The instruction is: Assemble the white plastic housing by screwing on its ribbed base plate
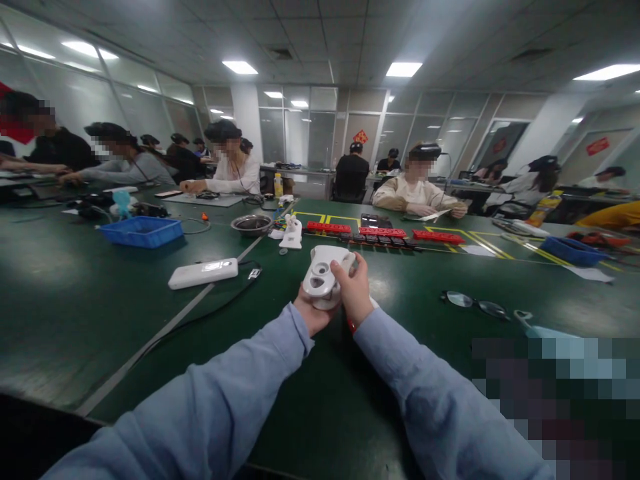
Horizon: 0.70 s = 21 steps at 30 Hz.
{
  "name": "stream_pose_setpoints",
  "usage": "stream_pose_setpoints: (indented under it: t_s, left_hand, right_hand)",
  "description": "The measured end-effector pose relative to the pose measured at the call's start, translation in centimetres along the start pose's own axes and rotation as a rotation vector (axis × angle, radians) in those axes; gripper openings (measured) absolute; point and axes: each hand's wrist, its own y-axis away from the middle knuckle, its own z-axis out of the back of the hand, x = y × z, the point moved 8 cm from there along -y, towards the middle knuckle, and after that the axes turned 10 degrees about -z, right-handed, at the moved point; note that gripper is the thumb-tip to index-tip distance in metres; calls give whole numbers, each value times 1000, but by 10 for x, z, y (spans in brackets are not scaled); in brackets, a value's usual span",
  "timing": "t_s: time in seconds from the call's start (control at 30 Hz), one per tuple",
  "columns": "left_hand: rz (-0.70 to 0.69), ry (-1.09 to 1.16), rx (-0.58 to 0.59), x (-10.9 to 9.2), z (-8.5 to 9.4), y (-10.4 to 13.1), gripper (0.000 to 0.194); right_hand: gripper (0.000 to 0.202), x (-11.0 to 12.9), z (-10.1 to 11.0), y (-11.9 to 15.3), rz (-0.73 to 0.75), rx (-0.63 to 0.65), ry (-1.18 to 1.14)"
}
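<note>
A white plastic housing with a round hole and a darker opening on its face is held up above the green table. My left hand grips it from below, palm under its lower end. My right hand holds its right side, with the thumb resting near the round hole. Most of the fingers are hidden behind the housing. Something red, mostly covered by my right wrist, shows just beneath it. Beyond the housing, a second white plastic part stands on the table.
A metal bowl, blue tray and white power strip with a black cable lie left. Red trays line the far side. Glasses and another blue tray are right. A person sits opposite.
</note>
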Motion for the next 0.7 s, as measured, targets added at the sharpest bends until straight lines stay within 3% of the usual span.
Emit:
stream_pose_setpoints:
  t_s: [0.2, 0.37, 0.7]
  left_hand:
    - [-78, 44, -122, -2, 9, 5, 29]
    - [-77, 27, -147, -1, 15, 6, 23]
    - [-59, -17, -287, 5, 33, 8, 14]
  right_hand:
    - [73, 12, -2, 12, 177, -11, 103]
    - [75, 26, -4, 19, 308, 38, 161]
    - [75, 29, -4, 18, 318, 52, 213]
